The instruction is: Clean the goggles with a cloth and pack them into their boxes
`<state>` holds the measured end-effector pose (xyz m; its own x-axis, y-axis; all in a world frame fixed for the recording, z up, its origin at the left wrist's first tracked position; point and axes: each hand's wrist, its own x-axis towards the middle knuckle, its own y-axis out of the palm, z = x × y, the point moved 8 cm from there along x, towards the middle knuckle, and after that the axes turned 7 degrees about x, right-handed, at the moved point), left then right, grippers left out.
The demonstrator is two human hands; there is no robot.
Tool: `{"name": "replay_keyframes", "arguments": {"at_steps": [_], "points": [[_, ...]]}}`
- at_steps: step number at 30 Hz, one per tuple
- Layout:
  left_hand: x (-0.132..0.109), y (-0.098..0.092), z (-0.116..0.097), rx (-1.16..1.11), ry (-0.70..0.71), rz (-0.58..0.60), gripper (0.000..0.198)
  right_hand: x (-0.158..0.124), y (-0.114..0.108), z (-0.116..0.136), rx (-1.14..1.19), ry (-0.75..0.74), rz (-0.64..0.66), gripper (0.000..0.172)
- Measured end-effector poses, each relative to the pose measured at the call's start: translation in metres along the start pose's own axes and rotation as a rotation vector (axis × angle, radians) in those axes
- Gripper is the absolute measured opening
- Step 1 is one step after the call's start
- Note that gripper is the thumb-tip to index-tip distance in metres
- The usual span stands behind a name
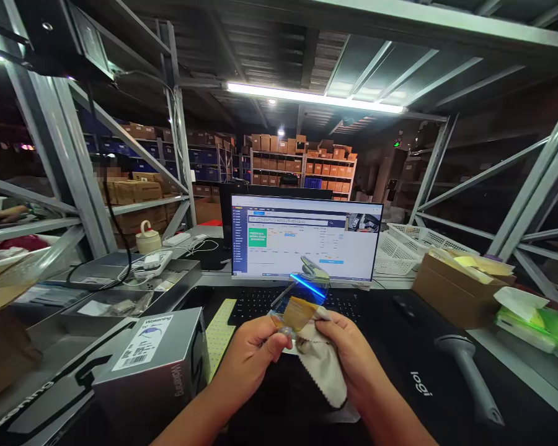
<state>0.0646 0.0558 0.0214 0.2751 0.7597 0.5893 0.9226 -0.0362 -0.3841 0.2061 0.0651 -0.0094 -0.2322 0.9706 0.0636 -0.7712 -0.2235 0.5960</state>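
Both my hands meet over the black desk mat (418,384) in front of the keyboard (260,301). My left hand (250,354) pinches a small clear packet with an amber piece inside (297,313). My right hand (353,354) is closed on a beige cleaning cloth (323,365) that hangs down below the packet. A small device with a bright blue light bar (312,280) stands just behind the packet, in front of the lit monitor (304,238).
A grey Wokening box (153,365) sits at my left, metal trays (121,291) behind it. A grey handheld scanner (469,371) lies on the mat at right, near a cardboard box (451,285) and white baskets (409,244). Steel racking surrounds the desk.
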Motion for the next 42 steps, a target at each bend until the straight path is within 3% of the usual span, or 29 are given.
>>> {"name": "replay_keyframes", "arguments": {"at_steps": [4,7,9,12,18,20,22,25,29,36,39,42], "points": [[0.003,0.011,0.002,0.048,0.032,0.114,0.061,-0.019,0.015,0.012,0.108,0.029,0.153,0.023],[0.005,0.009,0.006,0.055,0.008,0.136,0.061,-0.029,0.029,0.017,0.159,0.113,0.356,0.031],[0.006,0.006,0.005,0.057,0.011,0.153,0.059,-0.03,0.031,0.015,0.133,0.126,0.404,0.035],[0.008,0.002,-0.002,0.11,0.054,0.188,0.058,-0.024,0.029,0.006,0.046,0.067,0.337,0.042],[0.011,0.01,-0.005,0.29,0.198,0.24,0.053,-0.016,0.023,0.005,-0.119,-0.218,0.119,0.026],[0.011,0.012,0.002,0.353,0.213,0.189,0.038,-0.015,0.017,0.008,-0.132,-0.271,0.067,0.027],[0.009,0.008,0.008,0.46,0.196,0.061,0.031,-0.014,0.01,0.013,-0.164,-0.323,0.019,0.026],[0.001,0.002,-0.002,0.671,0.271,-0.139,0.072,-0.012,0.007,0.019,-0.249,-0.394,0.015,0.022],[-0.015,0.005,-0.036,0.939,0.482,-0.264,0.068,-0.012,0.019,0.013,-0.347,-0.414,0.125,0.016],[-0.024,0.012,-0.053,1.146,0.485,-0.347,0.045,-0.015,0.022,0.004,-0.541,-0.486,0.102,0.023],[-0.023,0.011,-0.052,1.13,0.492,-0.329,0.038,-0.017,0.024,0.006,-0.595,-0.495,0.121,0.03],[-0.018,0.007,-0.047,1.068,0.462,-0.272,0.038,-0.018,0.026,0.01,-0.566,-0.409,0.158,0.031]]}}
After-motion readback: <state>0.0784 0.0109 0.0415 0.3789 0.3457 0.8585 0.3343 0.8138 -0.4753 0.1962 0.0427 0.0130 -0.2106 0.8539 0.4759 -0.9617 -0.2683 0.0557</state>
